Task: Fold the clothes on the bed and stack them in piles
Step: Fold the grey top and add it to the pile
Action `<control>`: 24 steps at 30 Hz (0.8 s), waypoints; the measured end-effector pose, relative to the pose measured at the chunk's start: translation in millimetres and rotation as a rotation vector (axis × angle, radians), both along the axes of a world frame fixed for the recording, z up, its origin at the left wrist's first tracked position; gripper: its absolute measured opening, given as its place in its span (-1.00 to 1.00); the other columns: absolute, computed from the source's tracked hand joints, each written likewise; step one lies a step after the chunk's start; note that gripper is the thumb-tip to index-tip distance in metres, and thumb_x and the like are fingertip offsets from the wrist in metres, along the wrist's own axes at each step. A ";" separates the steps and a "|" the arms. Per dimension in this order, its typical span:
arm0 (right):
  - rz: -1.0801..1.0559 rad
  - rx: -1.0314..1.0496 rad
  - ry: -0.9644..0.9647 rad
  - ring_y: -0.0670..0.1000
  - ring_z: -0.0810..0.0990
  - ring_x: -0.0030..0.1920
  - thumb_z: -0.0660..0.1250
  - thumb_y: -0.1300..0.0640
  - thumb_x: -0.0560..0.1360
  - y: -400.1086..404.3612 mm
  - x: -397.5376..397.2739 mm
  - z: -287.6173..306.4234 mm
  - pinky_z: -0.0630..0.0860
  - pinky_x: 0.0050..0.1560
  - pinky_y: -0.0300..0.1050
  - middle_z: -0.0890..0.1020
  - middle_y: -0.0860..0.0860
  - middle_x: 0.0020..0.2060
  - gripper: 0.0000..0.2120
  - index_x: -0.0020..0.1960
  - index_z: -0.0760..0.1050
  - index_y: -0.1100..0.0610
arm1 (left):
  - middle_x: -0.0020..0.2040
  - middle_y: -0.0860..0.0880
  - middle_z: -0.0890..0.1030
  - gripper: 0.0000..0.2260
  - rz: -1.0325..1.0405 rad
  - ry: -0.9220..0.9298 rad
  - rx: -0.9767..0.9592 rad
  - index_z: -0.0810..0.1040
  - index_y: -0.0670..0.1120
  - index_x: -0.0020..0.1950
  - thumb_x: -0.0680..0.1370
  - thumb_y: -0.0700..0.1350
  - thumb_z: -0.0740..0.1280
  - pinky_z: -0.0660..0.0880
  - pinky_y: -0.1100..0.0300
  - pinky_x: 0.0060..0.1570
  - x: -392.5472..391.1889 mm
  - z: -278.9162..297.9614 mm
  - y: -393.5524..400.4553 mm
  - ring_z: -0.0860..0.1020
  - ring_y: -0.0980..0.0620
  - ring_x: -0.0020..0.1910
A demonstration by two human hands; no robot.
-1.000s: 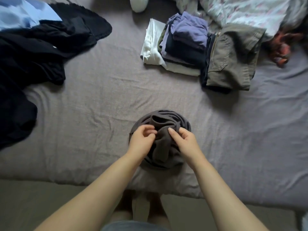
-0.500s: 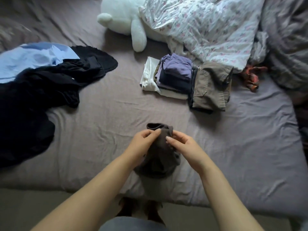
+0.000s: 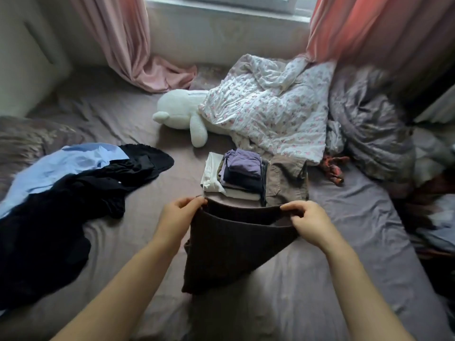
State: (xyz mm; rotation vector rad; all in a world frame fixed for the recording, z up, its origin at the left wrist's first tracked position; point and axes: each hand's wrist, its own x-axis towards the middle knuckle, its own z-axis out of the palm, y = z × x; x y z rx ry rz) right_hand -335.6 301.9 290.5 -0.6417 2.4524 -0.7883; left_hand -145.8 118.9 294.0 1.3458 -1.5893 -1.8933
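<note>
The dark brown knit garment (image 3: pixel 229 249), a bunched round heap on the bed (image 3: pixel 344 279) a second ago, is now lifted and stretched open above the sheet. The left hand (image 3: pixel 176 219) and right hand (image 3: pixel 311 223) each pinch an end of its top edge. Opened out, it looks ready for folding, then for the folded pile (image 3: pixel 242 177) just beyond.

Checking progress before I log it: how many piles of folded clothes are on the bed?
2, side by side mid-bed: a stack topped by a purple garment, and folded khaki trousers touching its right side. The heap of black clothes at left is unfolded; it may hide more.
</note>
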 end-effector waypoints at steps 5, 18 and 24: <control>-0.121 -0.068 0.169 0.04 0.46 -0.26 0.26 0.43 0.36 -3.4 -29.8 47.5 0.36 -0.35 -0.29 0.56 0.12 -0.25 -0.70 -0.30 0.52 0.04 | -0.33 0.00 0.51 -0.86 0.119 -0.002 -0.052 0.59 -0.09 -0.16 0.58 -0.14 0.30 0.29 0.20 -0.31 -17.6 39.8 -45.9 0.41 0.07 -0.30; -0.330 -0.838 -0.211 -0.20 0.51 -0.29 0.40 0.28 0.47 -45.5 -54.5 97.0 0.38 -0.34 -0.43 0.60 -0.07 -0.25 -0.87 -0.11 0.56 0.07 | -0.25 -0.02 0.45 -0.83 0.181 0.186 -0.184 0.48 -0.05 -0.22 0.57 -0.17 0.23 0.33 0.20 -0.29 -47.1 84.8 -88.5 0.42 0.07 -0.30; -0.294 -0.660 -0.314 -0.25 0.51 -0.41 0.37 0.35 0.48 -23.9 -2.1 13.9 0.39 -0.38 -0.43 0.63 -0.13 -0.41 -0.85 -0.15 0.60 0.11 | -0.27 -0.04 0.50 -0.79 0.160 -0.079 -0.135 0.52 -0.09 -0.25 0.58 -0.12 0.28 0.35 0.09 -0.10 22.8 -18.4 -49.8 0.42 0.04 -0.23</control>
